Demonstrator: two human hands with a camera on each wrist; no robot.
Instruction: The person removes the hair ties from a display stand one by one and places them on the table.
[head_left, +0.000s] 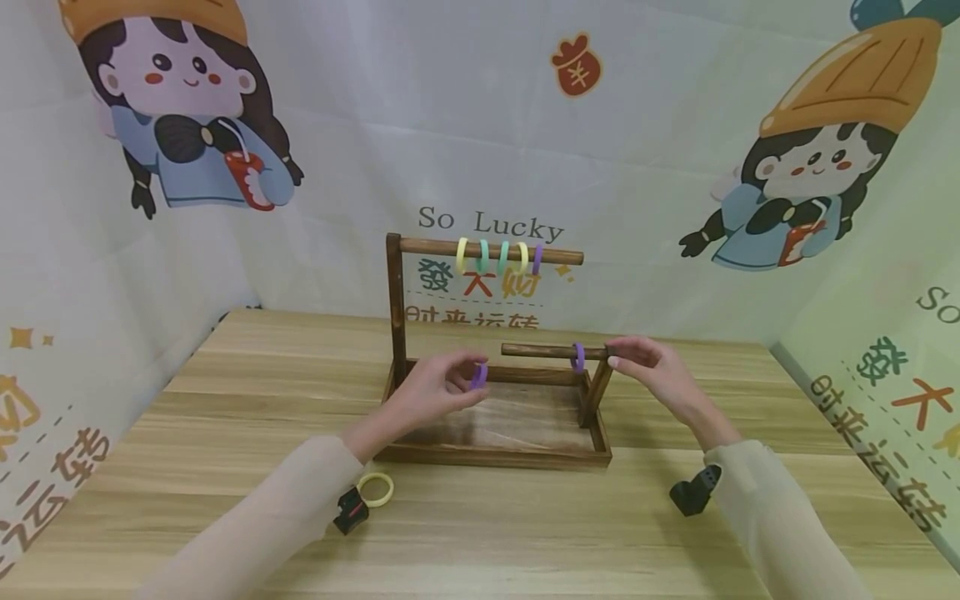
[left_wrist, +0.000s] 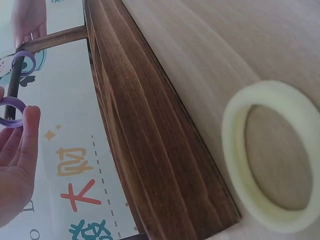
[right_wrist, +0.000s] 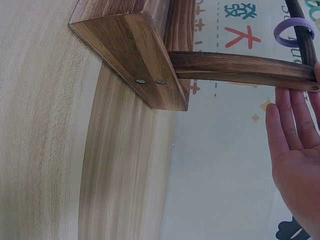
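Observation:
My left hand (head_left: 442, 385) pinches a purple ring (head_left: 478, 377) between thumb and fingers. In the head view this ring is just left of the free end of the rack's lower bar (head_left: 536, 351), apart from it. Another purple ring (head_left: 577, 357) hangs on that bar near its right post. My right hand (head_left: 656, 371) grips the top of this post (head_left: 596, 392) between thumb and fingers; in the right wrist view several fingers (right_wrist: 295, 117) lie straight against it. The wooden rack (head_left: 495, 457) has a tray base. Its upper bar (head_left: 427, 246) carries yellow, green and purple rings.
A pale yellow ring (head_left: 377, 490) lies on the table (head_left: 480, 533) in front of the rack, beside my left sleeve. Black wrist devices (head_left: 693, 492) show under both sleeves. A printed cloth (head_left: 420, 108) hangs behind and at the sides.

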